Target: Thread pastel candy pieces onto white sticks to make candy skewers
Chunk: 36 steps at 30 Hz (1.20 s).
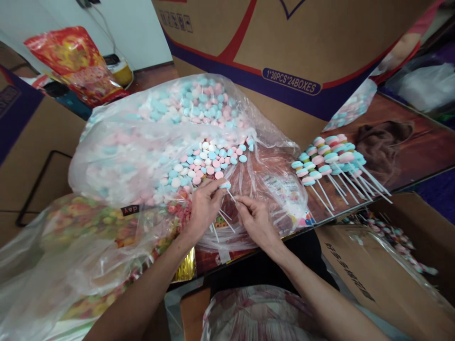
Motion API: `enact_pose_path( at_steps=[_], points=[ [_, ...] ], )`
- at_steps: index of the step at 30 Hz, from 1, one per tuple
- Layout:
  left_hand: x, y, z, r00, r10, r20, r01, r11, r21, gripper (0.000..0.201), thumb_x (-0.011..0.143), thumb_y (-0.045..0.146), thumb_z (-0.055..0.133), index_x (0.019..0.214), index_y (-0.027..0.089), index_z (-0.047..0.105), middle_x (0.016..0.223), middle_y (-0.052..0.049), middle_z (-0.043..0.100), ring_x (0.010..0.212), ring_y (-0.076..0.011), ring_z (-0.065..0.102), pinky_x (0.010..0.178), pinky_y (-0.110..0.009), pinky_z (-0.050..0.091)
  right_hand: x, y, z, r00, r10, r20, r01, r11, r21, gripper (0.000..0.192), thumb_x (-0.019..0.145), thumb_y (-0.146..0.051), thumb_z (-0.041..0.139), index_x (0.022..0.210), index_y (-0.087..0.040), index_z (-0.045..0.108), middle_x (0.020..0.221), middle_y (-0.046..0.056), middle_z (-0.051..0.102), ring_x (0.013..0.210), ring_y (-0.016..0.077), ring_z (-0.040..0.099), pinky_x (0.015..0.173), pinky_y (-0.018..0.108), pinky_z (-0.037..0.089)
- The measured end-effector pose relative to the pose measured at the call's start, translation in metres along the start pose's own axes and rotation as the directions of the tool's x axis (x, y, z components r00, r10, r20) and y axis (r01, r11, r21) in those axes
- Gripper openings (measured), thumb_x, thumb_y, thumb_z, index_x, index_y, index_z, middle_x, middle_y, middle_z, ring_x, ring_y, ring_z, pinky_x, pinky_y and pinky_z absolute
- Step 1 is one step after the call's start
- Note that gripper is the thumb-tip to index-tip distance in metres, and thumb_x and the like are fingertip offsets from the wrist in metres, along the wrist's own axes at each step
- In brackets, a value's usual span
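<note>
We saw a big clear bag (142, 147) of pink, blue and white candies lying open on the tabletop (426, 142), finished candy sticks (330, 163) piled to its right. At the bag's mouth, our left hand (204, 206) pinched 1 blue candy (225, 185), and our right hand (254, 219) gripped a thin white stick (231, 196) touching it.

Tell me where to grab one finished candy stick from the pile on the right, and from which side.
Probably grip the bare white stick end of a finished candy stick, coming in from the lower right. The pile fans out with candy heads up-left, packed touching each other, while the thin sticks splay free and apart over the table toward the lower right.
</note>
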<state>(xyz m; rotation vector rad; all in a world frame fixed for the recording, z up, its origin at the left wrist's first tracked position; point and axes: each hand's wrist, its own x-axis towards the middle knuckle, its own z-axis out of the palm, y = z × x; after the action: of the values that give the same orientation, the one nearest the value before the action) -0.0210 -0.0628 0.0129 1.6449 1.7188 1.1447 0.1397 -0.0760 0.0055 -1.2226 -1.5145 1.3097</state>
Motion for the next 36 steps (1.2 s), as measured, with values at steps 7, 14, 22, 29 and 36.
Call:
enact_pose_path(
  at_steps=[7,14,22,29,36],
  points=[
    [-0.018,0.015,0.013,0.98,0.028,0.197,-0.007,0.994,-0.107,0.033,0.095,0.032,0.053,0.114,0.018,0.075,0.103,-0.009,0.074,0.092,-0.02,0.068,0.086,-0.032,0.053,0.003,0.004,-0.014,1.0,0.008,-0.01,-0.008,1.0,0.024,0.027,0.092,-0.032,0.051,0.07,-0.019,0.058,0.054,-0.004,0.047,0.052,0.012,0.043,0.053,0.025,0.036],
    [0.017,0.002,-0.028,0.991,-0.102,0.088,0.066,0.938,0.341,0.031,0.091,0.023,0.051,0.106,0.021,0.078,0.098,-0.005,0.078,0.087,-0.022,0.069,0.082,-0.032,0.052,0.002,0.015,-0.025,0.999,-0.033,0.014,0.034,0.996,-0.087,0.029,0.093,-0.03,0.05,0.067,-0.02,0.054,0.052,-0.004,0.046,0.052,0.0123,0.042,0.055,0.026,0.032],
    [0.023,-0.002,-0.026,0.973,-0.11,0.202,-0.045,0.77,0.636,0.032,0.088,0.014,0.051,0.103,0.022,0.078,0.098,-0.009,0.068,0.091,-0.0231,0.063,0.077,-0.031,0.047,-0.001,0.014,-0.024,0.997,-0.061,0.039,0.066,0.982,-0.177,0.028,0.096,-0.029,0.048,0.07,-0.021,0.056,0.053,-0.004,0.048,0.055,0.0136,0.044,0.057,0.027,0.032],
    [0.022,0.001,-0.03,0.968,-0.12,0.221,-0.066,0.728,0.683,0.032,0.086,0.01,0.049,0.105,0.018,0.073,0.099,-0.01,0.064,0.088,-0.0242,0.061,0.073,-0.033,0.046,-0.002,0.018,-0.025,0.996,-0.075,0.053,0.084,0.975,-0.206,0.029,0.098,-0.029,0.047,0.071,-0.021,0.055,0.056,-0.004,0.049,0.055,0.0131,0.045,0.057,0.026,0.031],
    [0.018,-0.009,-0.034,0.985,-0.01,0.172,-0.078,0.864,0.498,0.025,0.085,0.013,0.056,0.104,0.02,0.07,0.094,-0.006,0.067,0.086,-0.0212,0.061,0.079,-0.032,0.047,-0.002,0.017,-0.025,0.995,-0.083,0.063,0.094,0.971,-0.218,0.03,0.098,-0.028,0.047,0.069,-0.021,0.052,0.056,-0.004,0.049,0.056,0.013,0.045,0.059,0.026,0.032]
  ],
)
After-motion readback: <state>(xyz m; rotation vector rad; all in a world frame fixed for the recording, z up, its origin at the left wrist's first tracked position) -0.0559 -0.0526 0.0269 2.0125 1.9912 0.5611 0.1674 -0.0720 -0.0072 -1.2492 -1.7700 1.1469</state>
